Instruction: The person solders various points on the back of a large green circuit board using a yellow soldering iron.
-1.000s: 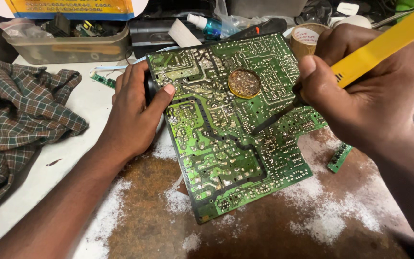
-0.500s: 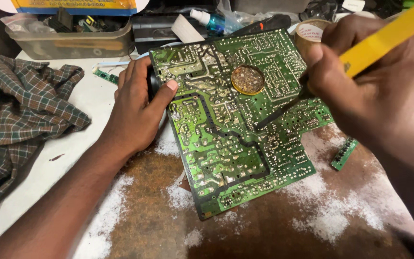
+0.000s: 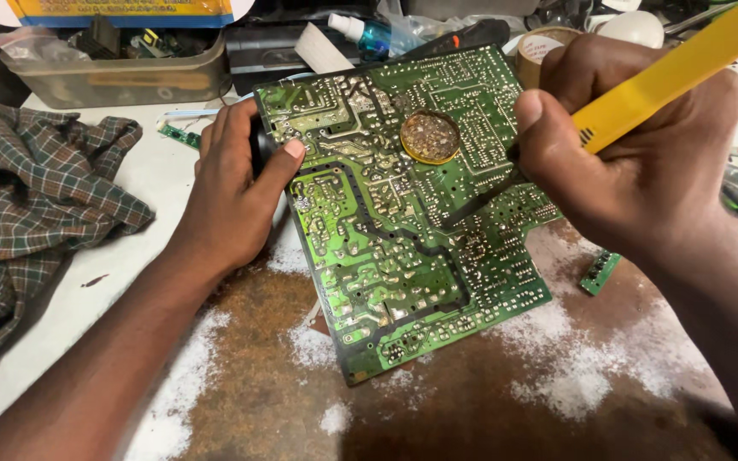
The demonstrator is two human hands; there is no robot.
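Observation:
A large green circuit board [image 3: 386, 256] lies solder side up on the worn brown bench. My left hand [image 3: 237, 188] grips its left edge, thumb pressed on the board's top face. My right hand [image 3: 634, 145] holds a yellow-handled soldering iron [image 3: 676, 72]; its dark tip [image 3: 471, 209] touches the solder side near the board's middle. A small round tin of brownish flux [image 3: 430, 137] rests on the board just above the tip.
A plaid cloth [image 3: 27, 213] lies at the left on the white surface. A clear tray of parts [image 3: 121, 72], a roll of tape [image 3: 540, 47] and bottles crowd the back. A small green board piece [image 3: 600, 273] lies at the right. White powder patches [image 3: 557, 376] dot the bench.
The board and both hands sit slightly higher and further right in view. The iron's tip stays on the same area of the board. Both grips are unchanged.

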